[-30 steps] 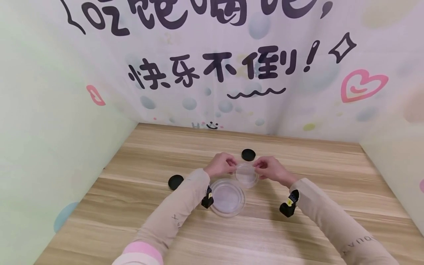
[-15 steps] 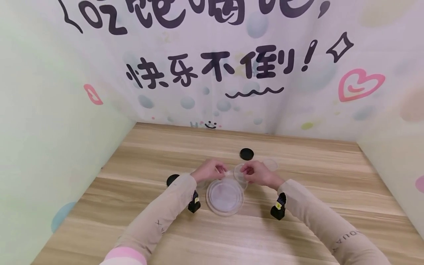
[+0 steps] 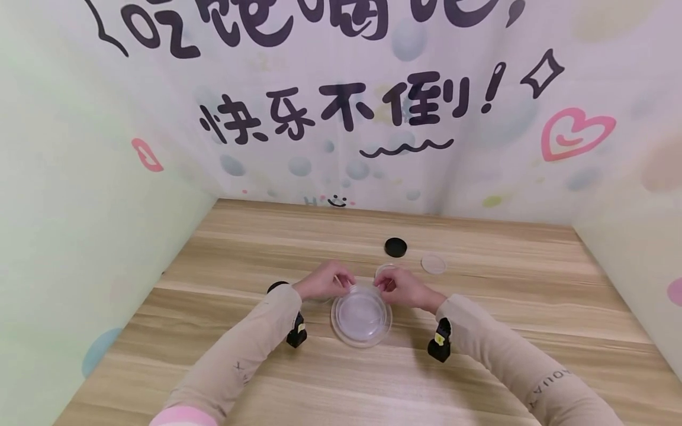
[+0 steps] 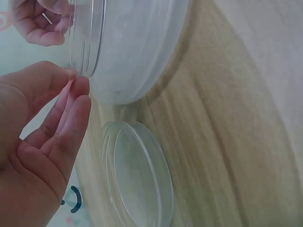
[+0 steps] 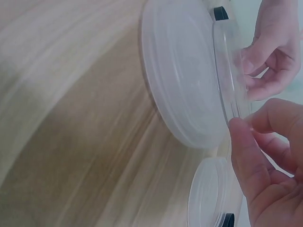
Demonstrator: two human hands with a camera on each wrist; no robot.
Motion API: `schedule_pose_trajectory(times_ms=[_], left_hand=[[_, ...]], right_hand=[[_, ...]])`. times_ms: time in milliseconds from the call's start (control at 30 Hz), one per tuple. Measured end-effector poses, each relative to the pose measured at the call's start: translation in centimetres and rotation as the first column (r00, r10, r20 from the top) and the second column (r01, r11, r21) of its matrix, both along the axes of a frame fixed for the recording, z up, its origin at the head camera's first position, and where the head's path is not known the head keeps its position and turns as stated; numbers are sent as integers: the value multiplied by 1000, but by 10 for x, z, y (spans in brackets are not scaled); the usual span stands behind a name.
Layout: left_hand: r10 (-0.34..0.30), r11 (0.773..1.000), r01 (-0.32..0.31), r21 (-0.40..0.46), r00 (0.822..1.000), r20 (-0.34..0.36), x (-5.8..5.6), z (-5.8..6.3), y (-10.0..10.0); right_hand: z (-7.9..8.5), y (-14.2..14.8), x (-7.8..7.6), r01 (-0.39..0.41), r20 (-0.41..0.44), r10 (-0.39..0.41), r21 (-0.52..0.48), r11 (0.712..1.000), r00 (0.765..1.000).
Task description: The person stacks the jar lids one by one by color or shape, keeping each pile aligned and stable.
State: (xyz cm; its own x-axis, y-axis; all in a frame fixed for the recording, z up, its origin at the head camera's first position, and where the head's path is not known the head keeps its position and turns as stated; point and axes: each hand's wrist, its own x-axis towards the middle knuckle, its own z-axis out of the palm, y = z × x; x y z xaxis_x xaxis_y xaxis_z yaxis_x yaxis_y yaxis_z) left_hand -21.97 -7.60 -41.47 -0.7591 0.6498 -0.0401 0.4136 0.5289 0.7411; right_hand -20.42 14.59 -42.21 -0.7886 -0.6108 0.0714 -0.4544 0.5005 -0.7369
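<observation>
A large clear petri dish [image 5: 180, 71] lies on the wooden table in front of me. Just above it, at its far side, is a smaller clear petri dish [image 5: 229, 71]. My left hand [image 3: 327, 279] pinches one side of this smaller dish between thumb and fingertips. On the opposite side, my right hand [image 3: 405, 288] pinches its rim the same way. Both wrist views show the smaller dish nearly parallel to the large one and overlapping it. Beside the left hand, another clear dish [image 4: 142, 175] rests on the table.
A black round lid [image 3: 396, 247] lies behind the hands, and a second black lid [image 3: 278, 286] is partly covered by the left sleeve. To the right is a thin clear disc [image 3: 434, 264]. Behind my right hand, a further clear dish [image 3: 385, 270] is partly hidden. A printed cloth [image 3: 341, 171] borders the table's back.
Both hands have moved left and nearer to me, from behind the large dish to its far rim. The clear disc at right, formerly covered by the right hand, is now uncovered.
</observation>
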Motion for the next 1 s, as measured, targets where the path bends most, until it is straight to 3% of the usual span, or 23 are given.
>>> schedule_pose_trajectory(times_ms=[167,600,1000], left_hand=[[-12,1000,12,-5,1000,7,5,1,-4],[16,999,-11,-44,994,112,17,-3,-7],[18,999,-14,-40,995,99,16,-9,-8]], right_hand=[[-1,-2,3,-24,21,24,-25,999,999],[-7,-6,8,-82,41,84,-38,996,996],[-11,-6,7,-66,35,67,-22,998,997]])
